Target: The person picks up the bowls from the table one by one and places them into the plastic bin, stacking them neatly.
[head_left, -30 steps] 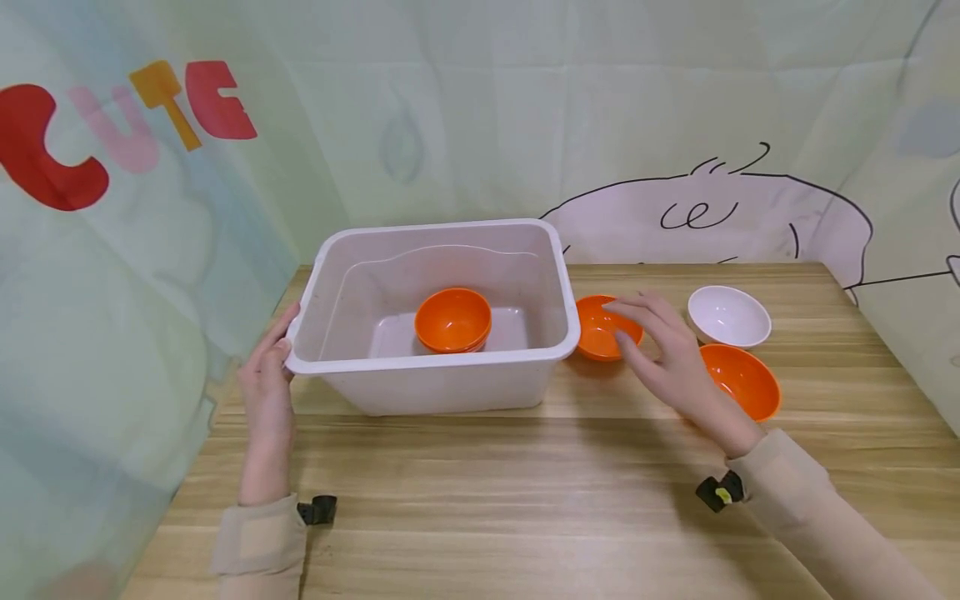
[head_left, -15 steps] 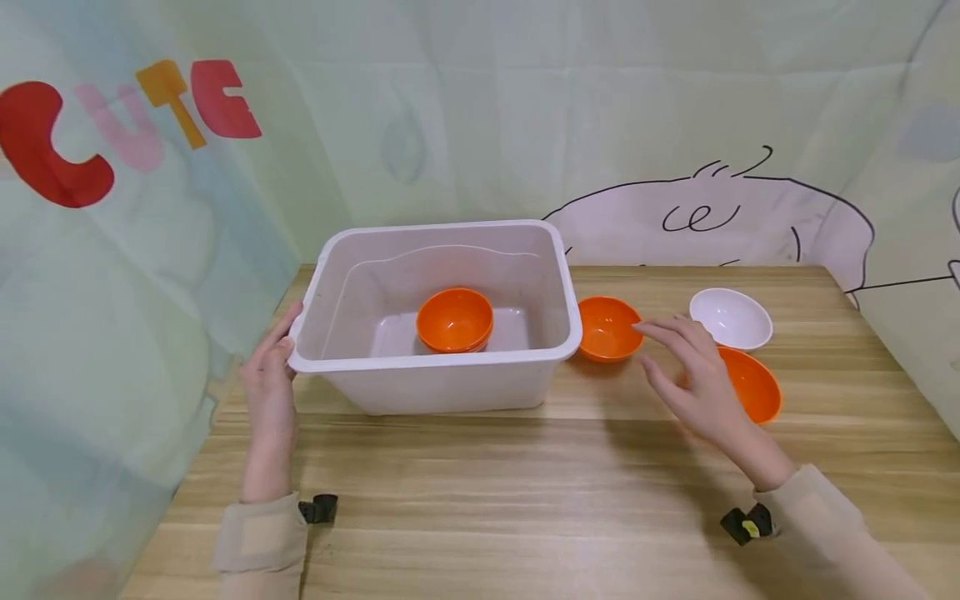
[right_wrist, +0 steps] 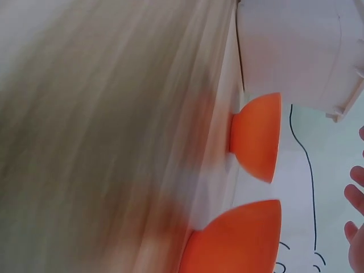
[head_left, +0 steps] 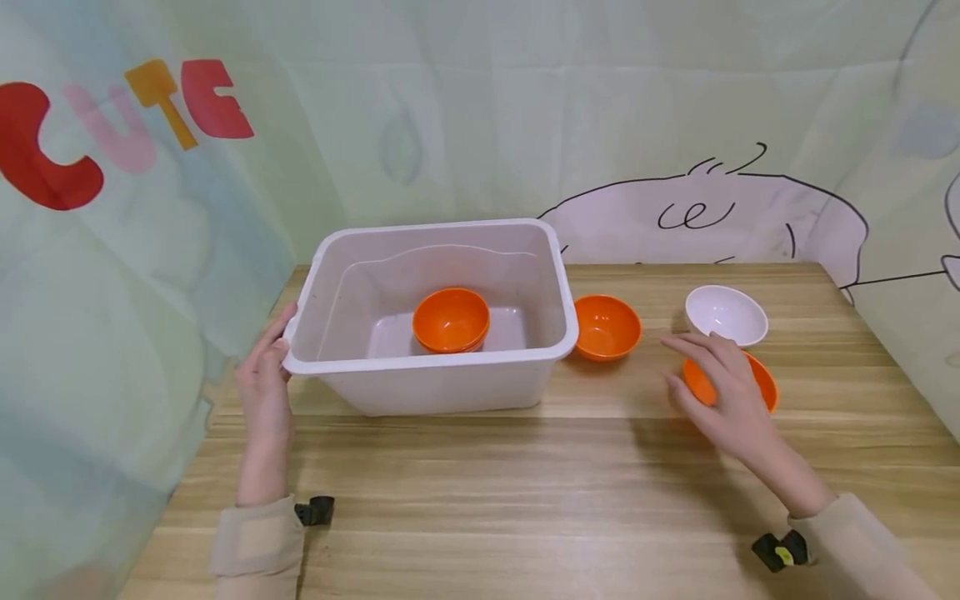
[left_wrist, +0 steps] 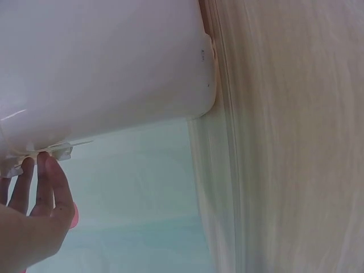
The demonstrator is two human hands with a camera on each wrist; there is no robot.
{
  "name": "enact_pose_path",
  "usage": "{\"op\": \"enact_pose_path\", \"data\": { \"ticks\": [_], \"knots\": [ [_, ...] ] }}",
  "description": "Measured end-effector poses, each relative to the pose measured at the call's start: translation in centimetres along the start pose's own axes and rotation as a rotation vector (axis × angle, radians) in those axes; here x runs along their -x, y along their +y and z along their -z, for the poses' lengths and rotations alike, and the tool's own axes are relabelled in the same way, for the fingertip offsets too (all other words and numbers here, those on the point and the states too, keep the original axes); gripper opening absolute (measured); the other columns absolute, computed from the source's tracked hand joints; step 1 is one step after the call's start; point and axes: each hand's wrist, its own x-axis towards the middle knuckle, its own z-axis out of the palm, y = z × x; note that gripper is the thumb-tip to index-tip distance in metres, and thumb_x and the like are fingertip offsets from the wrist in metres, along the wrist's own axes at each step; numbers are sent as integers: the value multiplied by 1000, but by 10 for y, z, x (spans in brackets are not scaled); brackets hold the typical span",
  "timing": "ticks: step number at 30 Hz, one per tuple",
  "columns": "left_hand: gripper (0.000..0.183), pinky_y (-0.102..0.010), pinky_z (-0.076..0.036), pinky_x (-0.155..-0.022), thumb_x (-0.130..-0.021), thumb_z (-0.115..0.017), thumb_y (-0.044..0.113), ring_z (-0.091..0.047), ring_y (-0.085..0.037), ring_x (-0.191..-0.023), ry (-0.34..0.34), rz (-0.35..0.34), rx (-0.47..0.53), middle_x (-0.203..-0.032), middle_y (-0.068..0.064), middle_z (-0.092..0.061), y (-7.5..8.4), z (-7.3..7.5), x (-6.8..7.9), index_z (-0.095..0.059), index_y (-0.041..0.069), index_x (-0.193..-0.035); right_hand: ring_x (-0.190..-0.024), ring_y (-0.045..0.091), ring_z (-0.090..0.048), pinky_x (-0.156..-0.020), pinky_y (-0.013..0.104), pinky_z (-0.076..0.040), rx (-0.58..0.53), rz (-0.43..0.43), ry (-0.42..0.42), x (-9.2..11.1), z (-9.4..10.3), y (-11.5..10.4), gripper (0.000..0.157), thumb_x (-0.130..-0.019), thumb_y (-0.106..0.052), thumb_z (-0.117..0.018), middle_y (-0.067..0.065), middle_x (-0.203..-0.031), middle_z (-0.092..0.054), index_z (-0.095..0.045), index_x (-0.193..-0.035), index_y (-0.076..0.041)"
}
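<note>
My left hand [head_left: 265, 392] grips the left rim of a white plastic bin [head_left: 442, 383]; the left wrist view has its fingertips [left_wrist: 42, 159] hooked at the lip. Inside the bin sits a small stack of orange bowls [head_left: 452, 320]. My right hand [head_left: 727, 392] holds nothing, its fingers apart and slightly bent, and it overlaps an orange bowl [head_left: 763, 382] on the table, partly hiding it. Against the bin's right side in the head view stands another orange bowl [head_left: 606, 328]. A white bowl [head_left: 726, 315] lies just behind the covered one.
The wooden table [head_left: 487, 517] carries all of these. A printed cloth curtain [head_left: 450, 125] rises behind the table's back edge and along its left side, with coloured letters on it.
My right hand has drawn back rightward from the orange bowl beside the bin and is now over the right-hand orange bowl. The left hand and the bin have stayed put.
</note>
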Motion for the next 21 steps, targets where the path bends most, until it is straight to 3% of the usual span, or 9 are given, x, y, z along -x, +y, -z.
{"op": "enact_pose_path", "data": {
  "ticks": [11,21],
  "knots": [
    [38,-15,-44,-84,-97,-41,14,-54,-8,-118,-4,8,-2,-133,9,-62,1,1,1,-64,14,-127,-117,31,-46,-100,23,-25,53,-4,8,15,10,7,57,-72,-6,-72,12,-129,-56,-60,-128,-10],
    [38,-15,-43,-85,-97,-41,15,-53,-8,-120,-17,20,-1,-135,9,-60,2,0,1,-63,15,-128,-119,32,-42,-92,46,-29,108,-71,-77,25,17,19,65,-70,-10,-77,13,-135,-50,-56,-131,-10]
  ]
}}
